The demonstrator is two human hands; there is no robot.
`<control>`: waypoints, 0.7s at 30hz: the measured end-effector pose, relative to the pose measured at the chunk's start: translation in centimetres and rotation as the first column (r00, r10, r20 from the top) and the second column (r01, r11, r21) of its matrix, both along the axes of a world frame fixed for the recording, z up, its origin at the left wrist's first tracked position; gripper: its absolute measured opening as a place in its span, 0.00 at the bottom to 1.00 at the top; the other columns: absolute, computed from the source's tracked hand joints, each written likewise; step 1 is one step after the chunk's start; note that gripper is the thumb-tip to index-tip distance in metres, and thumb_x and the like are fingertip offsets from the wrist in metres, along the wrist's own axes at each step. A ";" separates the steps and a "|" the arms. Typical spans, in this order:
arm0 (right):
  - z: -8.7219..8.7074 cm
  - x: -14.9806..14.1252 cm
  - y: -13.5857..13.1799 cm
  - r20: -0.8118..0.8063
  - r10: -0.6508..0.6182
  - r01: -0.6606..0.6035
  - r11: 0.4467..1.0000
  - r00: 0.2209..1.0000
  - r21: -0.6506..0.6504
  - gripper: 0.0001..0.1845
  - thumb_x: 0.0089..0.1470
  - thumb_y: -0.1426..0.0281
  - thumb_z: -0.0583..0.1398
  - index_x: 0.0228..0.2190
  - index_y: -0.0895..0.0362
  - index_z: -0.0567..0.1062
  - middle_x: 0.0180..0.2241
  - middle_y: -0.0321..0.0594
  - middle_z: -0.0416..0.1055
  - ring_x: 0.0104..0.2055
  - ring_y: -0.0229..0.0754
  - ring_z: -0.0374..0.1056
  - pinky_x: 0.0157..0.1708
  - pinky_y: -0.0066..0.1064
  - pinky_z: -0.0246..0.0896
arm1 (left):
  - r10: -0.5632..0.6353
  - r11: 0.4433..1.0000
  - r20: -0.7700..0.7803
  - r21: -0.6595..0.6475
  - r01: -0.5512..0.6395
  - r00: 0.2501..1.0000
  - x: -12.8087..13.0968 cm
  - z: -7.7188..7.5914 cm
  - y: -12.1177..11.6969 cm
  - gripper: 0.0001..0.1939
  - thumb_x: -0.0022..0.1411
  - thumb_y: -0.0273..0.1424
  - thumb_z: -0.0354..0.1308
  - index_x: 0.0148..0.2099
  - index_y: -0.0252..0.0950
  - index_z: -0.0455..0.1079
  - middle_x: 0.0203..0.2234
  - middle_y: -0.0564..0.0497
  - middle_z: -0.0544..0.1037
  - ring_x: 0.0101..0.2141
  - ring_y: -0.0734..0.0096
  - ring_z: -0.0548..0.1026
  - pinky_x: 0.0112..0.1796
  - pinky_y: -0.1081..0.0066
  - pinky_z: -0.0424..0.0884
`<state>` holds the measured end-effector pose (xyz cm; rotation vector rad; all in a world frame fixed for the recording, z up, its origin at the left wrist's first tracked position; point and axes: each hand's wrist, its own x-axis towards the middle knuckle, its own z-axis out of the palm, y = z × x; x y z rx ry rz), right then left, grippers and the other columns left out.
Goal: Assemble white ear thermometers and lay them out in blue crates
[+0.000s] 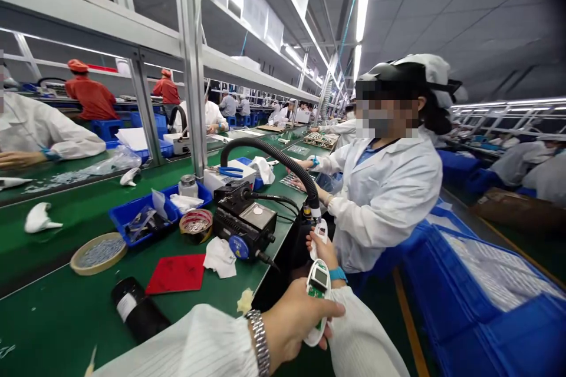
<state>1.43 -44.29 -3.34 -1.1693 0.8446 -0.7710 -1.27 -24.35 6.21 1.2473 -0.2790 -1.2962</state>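
Note:
My left hand [294, 318], with a metal watch on its wrist, is closed round a white handheld device [318, 297]. The device's casing is open, showing a small screen and a green circuit board. Just above it my right hand [322, 252], with a blue wrist strap, is closed on a small white part [321, 231] near the device's top end. Both hands are off the right edge of the green workbench [66, 312], below the end of a black flexible hose [283, 162].
On the bench are a black soldering station [243, 224], a red mat [177, 274], a black cylinder [137, 309], a round dish of small parts [98, 252] and blue trays [132, 215]. A co-worker in a white coat [389, 194] sits close ahead. Blue crates [481, 300] stand at the right.

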 end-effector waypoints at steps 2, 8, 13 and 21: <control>-0.6 0.7 -0.4 -0.022 0.026 -0.025 0.999 0.999 0.025 0.08 0.59 0.69 0.57 0.39 0.61 0.69 0.29 0.33 0.67 0.22 0.30 0.63 0.19 0.22 0.62 | 0.067 0.998 -0.004 0.010 -0.067 0.998 0.3 -1.0 -2.6 0.07 0.48 0.20 0.57 0.31 0.33 0.63 0.15 0.56 0.66 0.13 0.79 0.61 0.13 0.77 0.55; -2.5 0.1 0.2 -0.018 0.035 -0.034 0.999 0.999 0.038 0.09 0.58 0.70 0.57 0.41 0.61 0.69 0.31 0.35 0.68 0.26 0.32 0.65 0.24 0.25 0.65 | 0.278 0.960 0.033 0.026 -0.279 0.960 2.0 -3.6 -6.8 0.06 0.54 0.21 0.55 0.35 0.32 0.62 0.14 0.59 0.63 0.14 0.81 0.61 0.16 0.78 0.57; -4.0 -0.8 0.6 0.000 0.051 -0.051 0.998 0.999 0.047 0.11 0.58 0.67 0.57 0.41 0.61 0.69 0.30 0.35 0.69 0.25 0.33 0.66 0.24 0.26 0.65 | 0.325 0.938 0.096 0.091 -0.334 0.941 3.6 -5.2 -10.0 0.04 0.61 0.27 0.53 0.38 0.32 0.64 0.18 0.60 0.63 0.15 0.83 0.60 0.17 0.80 0.58; -6.5 -3.4 0.0 0.002 0.006 -0.006 0.998 1.000 0.058 0.09 0.58 0.68 0.57 0.39 0.61 0.70 0.29 0.34 0.68 0.25 0.32 0.65 0.24 0.26 0.65 | 0.209 0.963 0.127 0.145 -0.226 0.970 4.8 -6.6 -14.3 0.10 0.62 0.34 0.54 0.36 0.30 0.67 0.23 0.56 0.69 0.19 0.83 0.64 0.19 0.79 0.63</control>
